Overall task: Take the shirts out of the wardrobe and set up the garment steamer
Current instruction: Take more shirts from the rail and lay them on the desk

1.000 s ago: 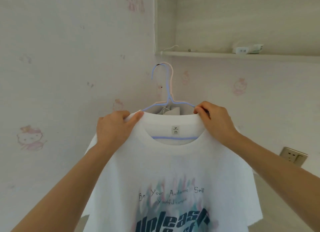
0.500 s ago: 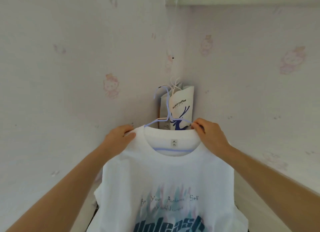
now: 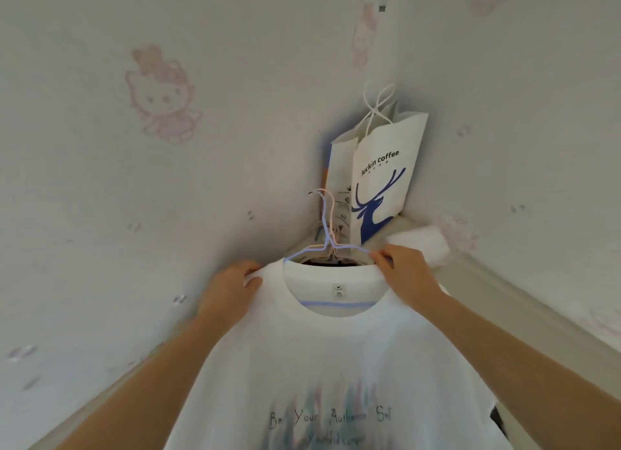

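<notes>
Head view — what are the hands doing?

— Both grip a white T-shirt (image 3: 336, 365) at the shoulders, one on each side of the collar. The left hand (image 3: 228, 288) has its fingers curled over the cloth at the left shoulder seam. The right hand (image 3: 405, 275) pinches the right shoulder, and its fingertips also meet the wire of the hanger there.

— And where is the shirt?

— Held up in front of the person, facing the corner where two papered walls meet. It hangs on a pale blue wire hanger (image 3: 327, 244); the hook rises just above the collar, and the bar shows through the neck opening under the size label. A second, pinkish wire hook lies close beside the blue one. Printed lettering runs across the chest, blurred.

— What is behind it?

— A white paper bag (image 3: 379, 180) with a blue deer and "luckin coffee" printed on it stands in the corner, just past the hook. The wallpaper (image 3: 161, 93) carries faint pink cartoon cats.

— Anything hidden?

— Whatever lies below the shirt hem is out of frame.
</notes>
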Demonstrator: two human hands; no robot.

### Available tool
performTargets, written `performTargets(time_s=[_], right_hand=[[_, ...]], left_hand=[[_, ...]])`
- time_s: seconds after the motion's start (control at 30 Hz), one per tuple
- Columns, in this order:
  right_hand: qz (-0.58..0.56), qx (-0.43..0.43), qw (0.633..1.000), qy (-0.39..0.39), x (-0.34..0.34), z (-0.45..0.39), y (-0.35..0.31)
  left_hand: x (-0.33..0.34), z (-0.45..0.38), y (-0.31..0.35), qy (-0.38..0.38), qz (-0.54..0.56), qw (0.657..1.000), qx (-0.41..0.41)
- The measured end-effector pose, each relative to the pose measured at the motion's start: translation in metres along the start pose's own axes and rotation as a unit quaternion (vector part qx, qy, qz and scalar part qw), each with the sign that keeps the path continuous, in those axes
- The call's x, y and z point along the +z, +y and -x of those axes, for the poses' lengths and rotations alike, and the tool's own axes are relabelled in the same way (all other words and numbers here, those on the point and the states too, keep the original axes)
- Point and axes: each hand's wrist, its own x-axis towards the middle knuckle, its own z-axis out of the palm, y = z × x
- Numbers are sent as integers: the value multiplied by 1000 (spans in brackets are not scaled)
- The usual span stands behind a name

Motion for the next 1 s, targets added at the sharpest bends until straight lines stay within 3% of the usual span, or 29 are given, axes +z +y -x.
performTargets(time_s=[0.37,0.53,0.63,0.77,1.0], right_hand=[[42,63,992,-98,35,-8,54],[58,55,996,-46,32,17,67],[138,29,990,-17,36,38,68],[161,75,984,-22,33,55,79],[187,89,977,-57,31,50,85]], left_hand=[[51,-9,-15,-21,-81,996,-32],[57,-5,-22,-4,-56,998,-25],[54,4,-30,19,-37,999,-22],[44,18,-43,43,-28,996,-72],[38,20,-45,-10,-22,984,-175]])
